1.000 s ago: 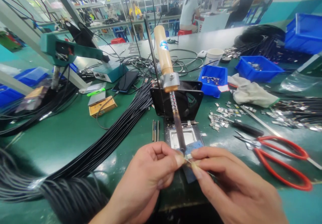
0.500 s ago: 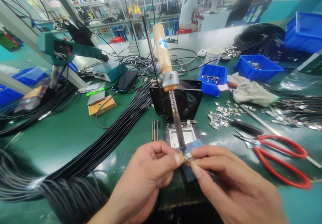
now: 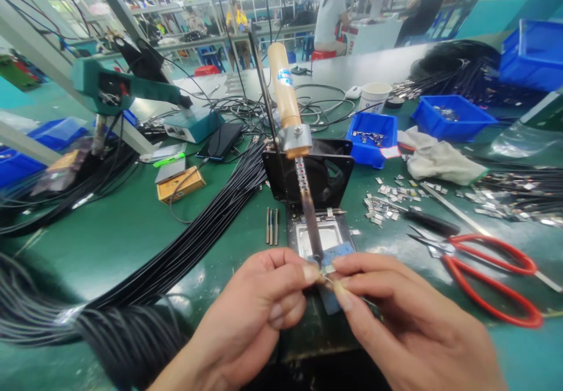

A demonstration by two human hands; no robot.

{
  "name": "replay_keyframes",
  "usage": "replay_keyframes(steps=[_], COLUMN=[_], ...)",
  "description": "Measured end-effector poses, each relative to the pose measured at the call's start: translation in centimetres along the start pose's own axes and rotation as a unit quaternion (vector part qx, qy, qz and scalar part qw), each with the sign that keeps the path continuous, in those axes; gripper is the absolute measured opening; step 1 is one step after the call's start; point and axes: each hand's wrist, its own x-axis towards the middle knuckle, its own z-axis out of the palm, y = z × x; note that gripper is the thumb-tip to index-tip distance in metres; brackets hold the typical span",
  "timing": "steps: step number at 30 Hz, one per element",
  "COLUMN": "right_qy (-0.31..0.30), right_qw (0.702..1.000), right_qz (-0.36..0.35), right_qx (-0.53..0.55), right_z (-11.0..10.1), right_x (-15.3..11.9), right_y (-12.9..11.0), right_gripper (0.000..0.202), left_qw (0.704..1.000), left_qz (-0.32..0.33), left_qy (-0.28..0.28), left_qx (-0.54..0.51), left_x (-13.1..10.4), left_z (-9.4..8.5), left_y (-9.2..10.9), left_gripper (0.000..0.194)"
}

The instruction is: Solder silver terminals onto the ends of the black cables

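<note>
Silvery and small, the metal piece (image 3: 329, 268) sits just beside the tip of the clamped soldering iron (image 3: 310, 212), over a blue pad (image 3: 333, 303); I judge it best kept steady there, with my knuckles clear of the barrel. My right hand (image 3: 407, 312) pinches it between thumb and forefinger, while my left hand (image 3: 257, 306) has its fingertips pressed together right next to it, around something too hidden to name.
</note>
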Motion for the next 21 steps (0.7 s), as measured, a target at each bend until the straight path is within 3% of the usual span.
replay_keyframes(steps=[21], right_qy=[0.019], right_qw=[1.0], right_qz=[0.005], right_qx=[0.02], right_z=[0.23], right_x=[-0.42], right_y=[0.24], right_gripper=[0.011], left_qw=[1.0], left_qz=[0.006], left_qy=[0.006], left_qx=[0.02], left_x=[-0.43], left_z=[-0.22], left_y=[-0.65], left_gripper=[0.019])
